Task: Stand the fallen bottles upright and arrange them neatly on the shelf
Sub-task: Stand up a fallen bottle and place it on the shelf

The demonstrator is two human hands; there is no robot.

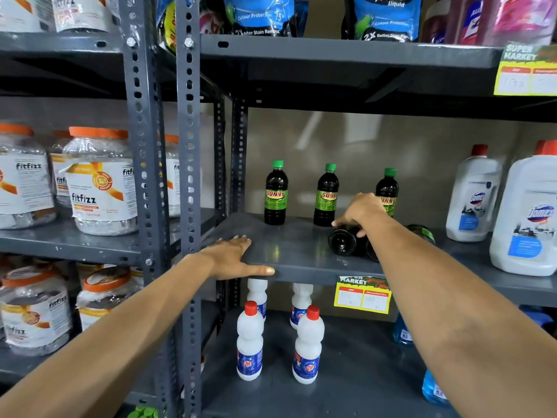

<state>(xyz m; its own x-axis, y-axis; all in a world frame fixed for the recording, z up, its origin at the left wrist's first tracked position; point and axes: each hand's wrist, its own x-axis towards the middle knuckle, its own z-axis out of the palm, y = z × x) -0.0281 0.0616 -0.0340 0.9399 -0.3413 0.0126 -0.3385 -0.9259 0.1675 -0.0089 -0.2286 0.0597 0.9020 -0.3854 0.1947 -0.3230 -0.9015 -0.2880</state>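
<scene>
While the left hand (233, 257) is laid flat and open on the front lip of the grey shelf (301, 248), holding nothing, the shelf is steadied and the reach is braced. Just beyond that lip, to the right, the fallen bottle (343, 241) lies on its side with its dark base turned toward the camera. A second fallen bottle (420, 232) appears to lie just beside it, largely hidden by the forearm. The right hand (361, 211) is draped over the nearer bottle from above, fingers curled down its far side and thumb at the near side; whether the hold has fully closed cannot be told. The bottle thus sits directly under the palm, its neck end hidden beneath the hand.

For the step to be done well, the body should be gripped near its middle and pivoted up onto its base, then set in line with the three upright bottles (275, 193) standing in a spaced row behind. Care is judged necessary near the rightmost upright bottle (388, 188), which stands just behind the knuckles and could be knocked.
</scene>
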